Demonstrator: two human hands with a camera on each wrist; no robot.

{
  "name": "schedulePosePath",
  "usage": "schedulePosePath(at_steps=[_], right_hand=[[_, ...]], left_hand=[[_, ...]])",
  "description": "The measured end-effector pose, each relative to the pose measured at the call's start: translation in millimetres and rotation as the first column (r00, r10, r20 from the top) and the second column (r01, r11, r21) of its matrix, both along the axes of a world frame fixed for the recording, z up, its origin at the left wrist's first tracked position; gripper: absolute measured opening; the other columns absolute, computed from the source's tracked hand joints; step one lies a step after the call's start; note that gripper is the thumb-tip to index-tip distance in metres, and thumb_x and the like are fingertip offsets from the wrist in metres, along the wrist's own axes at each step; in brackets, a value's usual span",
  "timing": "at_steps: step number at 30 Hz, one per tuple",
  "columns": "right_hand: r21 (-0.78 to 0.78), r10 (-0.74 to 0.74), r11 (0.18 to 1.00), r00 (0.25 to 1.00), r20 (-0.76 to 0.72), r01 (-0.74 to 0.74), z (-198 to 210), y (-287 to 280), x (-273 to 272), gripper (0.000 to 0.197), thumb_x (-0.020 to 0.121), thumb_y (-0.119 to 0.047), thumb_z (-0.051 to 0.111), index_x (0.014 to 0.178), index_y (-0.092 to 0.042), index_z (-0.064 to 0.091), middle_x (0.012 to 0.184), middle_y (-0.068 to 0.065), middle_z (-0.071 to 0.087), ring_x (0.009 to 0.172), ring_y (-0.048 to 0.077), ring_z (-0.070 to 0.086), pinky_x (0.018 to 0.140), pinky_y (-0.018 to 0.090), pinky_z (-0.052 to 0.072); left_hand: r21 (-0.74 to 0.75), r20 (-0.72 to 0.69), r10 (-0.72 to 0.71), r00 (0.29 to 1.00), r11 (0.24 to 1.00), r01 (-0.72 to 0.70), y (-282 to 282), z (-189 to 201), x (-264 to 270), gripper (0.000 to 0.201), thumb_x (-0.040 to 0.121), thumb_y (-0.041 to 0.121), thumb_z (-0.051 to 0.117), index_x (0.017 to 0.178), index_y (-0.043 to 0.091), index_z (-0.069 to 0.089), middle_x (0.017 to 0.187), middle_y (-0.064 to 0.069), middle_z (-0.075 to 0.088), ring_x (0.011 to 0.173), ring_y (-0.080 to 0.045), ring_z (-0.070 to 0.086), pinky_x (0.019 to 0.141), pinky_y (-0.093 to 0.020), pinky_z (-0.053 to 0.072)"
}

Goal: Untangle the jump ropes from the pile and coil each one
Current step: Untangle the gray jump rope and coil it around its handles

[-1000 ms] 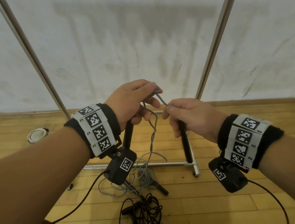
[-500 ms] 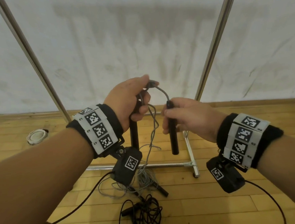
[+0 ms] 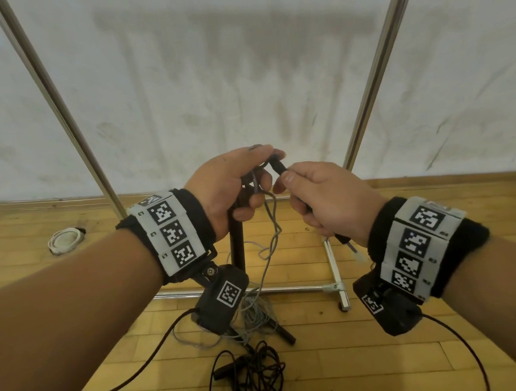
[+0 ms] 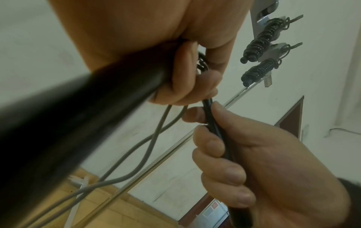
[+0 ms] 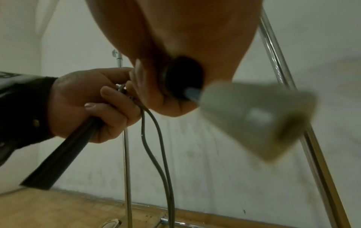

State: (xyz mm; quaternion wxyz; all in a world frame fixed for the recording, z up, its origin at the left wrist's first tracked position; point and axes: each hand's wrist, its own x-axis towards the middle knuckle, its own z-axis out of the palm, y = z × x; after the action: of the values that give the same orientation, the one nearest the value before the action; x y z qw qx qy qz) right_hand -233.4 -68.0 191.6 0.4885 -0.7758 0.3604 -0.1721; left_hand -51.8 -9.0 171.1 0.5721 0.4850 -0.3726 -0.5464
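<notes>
1. Since half a second ago, our right hand [image 3: 328, 202] has tipped its black handle [image 3: 279, 165] from hanging upright to slanting, its top end now brought up against the fingertips of our left hand [image 3: 228, 191]; the left hand has stayed at about the same height.
2. Head view: our left hand is clenched round the other black handle [image 3: 236, 243], which hangs straight down, and also pinches a loop of the grey rope [image 3: 271, 225]. That rope trails down to the wooden floor [image 3: 386, 355], where it lies heaped just in front of the metal rack's base bar [image 3: 289, 289]. A black rope [image 3: 255, 377] lies tangled nearer us, touching the grey heap. A white coiled rope [image 3: 65, 240] rests well apart, toward the floor's left edge by the wall.
3. Left wrist view: our left fingers [image 4: 183, 86] are wrapped round the handle [image 4: 78, 123]; our right hand [image 4: 263, 169] grips its handle [image 4: 216, 129] with all fingers curled, and two grey strands [image 4: 148, 148] drop between them.
4. Right wrist view: the handle's butt end [image 5: 181, 77] sits in our right fist, a blurred tag [image 5: 254, 120] beside it; our left hand [image 5: 87, 100] grasps handle and rope [image 5: 156, 138].
</notes>
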Motion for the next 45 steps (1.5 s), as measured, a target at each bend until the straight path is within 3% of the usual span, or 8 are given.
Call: schedulePosePath(at_steps=[5,9,16,20,24,30,38,45], right_hand=[[-0.218,-0.042,0.975,0.998,-0.047,0.031,3,3,7,0.036,0.110,-0.032,0.037,0.102,-0.008,0.064,0.067,0.000,0.052,0.055,0.014,0.044,0.061,0.036,0.037],[-0.192,-0.119,0.975,0.992,-0.028,0.112,4,4,8,0.024,0.107,-0.039,0.042,0.111,-0.020,0.056,0.078,0.003,0.061,0.061,0.016,0.049,0.062,0.036,0.040],[0.254,-0.171,0.960,0.967,0.187,0.121,11,7,4,0.023,0.107,-0.028,0.051,0.121,-0.011,0.047,0.077,0.007,0.055,0.047,0.012,0.042,0.038,0.025,0.030],[0.524,-0.212,0.852,0.902,0.376,-0.019,16,5,1,0.029,0.104,-0.020,0.050,0.125,0.001,0.053,0.105,0.018,0.056,0.064,0.021,0.060,0.052,0.033,0.043],[0.612,-0.214,0.790,0.946,0.242,0.022,7,7,-5,0.050,0.105,-0.047,0.047,0.128,-0.005,0.061,0.106,0.015,0.069,0.081,0.030,0.071,0.069,0.041,0.059],[0.736,-0.395,0.667,0.892,0.219,0.115,-2,13,4,0.053,0.105,-0.050,0.045,0.139,-0.010,0.052,0.084,0.009,0.050,0.054,0.017,0.047,0.050,0.029,0.031],[0.650,-0.326,0.756,0.904,0.275,0.074,3,20,15,0.049,0.107,-0.046,0.041,0.136,-0.008,0.052,0.086,0.016,0.055,0.055,0.022,0.051,0.052,0.033,0.031],[0.541,-0.316,0.833,0.900,0.300,0.112,7,18,21,0.039,0.107,-0.041,0.041,0.121,-0.009,0.059,0.084,0.018,0.059,0.052,0.022,0.047,0.049,0.032,0.027]], left_hand=[[-0.016,0.021,-0.018,1.000,1.000,0.019,1,2,-6,0.025,0.103,0.041,0.062,0.098,0.027,0.082,0.074,-0.002,0.062,0.051,-0.013,0.049,0.035,-0.019,0.031],[-0.013,0.021,-0.019,1.000,1.000,0.019,0,5,-8,0.027,0.104,0.039,0.063,0.114,0.020,0.079,0.073,-0.004,0.061,0.051,-0.015,0.048,0.035,-0.019,0.030],[0.028,-0.028,-0.049,0.998,0.998,0.050,2,7,-11,0.022,0.097,0.028,0.070,0.114,0.014,0.075,0.069,-0.006,0.059,0.047,-0.015,0.046,0.034,-0.018,0.026],[-0.025,-0.086,0.031,0.996,0.999,-0.033,2,10,-12,0.022,0.102,0.026,0.065,0.116,0.010,0.073,0.068,-0.002,0.057,0.046,-0.011,0.044,0.034,-0.019,0.028],[-0.070,-0.189,0.175,0.966,0.979,-0.191,-1,18,3,0.022,0.105,0.028,0.062,0.117,0.013,0.074,0.070,0.000,0.057,0.048,-0.010,0.043,0.034,-0.019,0.028],[-0.114,-0.063,0.104,0.993,0.987,-0.110,0,12,8,0.021,0.100,0.027,0.070,0.117,0.017,0.077,0.073,-0.002,0.061,0.051,-0.013,0.046,0.035,-0.020,0.030],[-0.106,0.215,0.108,0.971,0.991,-0.087,-3,17,9,0.019,0.092,0.035,0.077,0.106,0.024,0.080,0.068,0.000,0.060,0.049,-0.014,0.047,0.039,-0.020,0.031],[0.053,0.131,-0.010,0.991,0.999,0.004,1,6,10,0.026,0.090,0.029,0.076,0.109,0.013,0.079,0.065,-0.003,0.060,0.047,-0.014,0.046,0.037,-0.019,0.030]])
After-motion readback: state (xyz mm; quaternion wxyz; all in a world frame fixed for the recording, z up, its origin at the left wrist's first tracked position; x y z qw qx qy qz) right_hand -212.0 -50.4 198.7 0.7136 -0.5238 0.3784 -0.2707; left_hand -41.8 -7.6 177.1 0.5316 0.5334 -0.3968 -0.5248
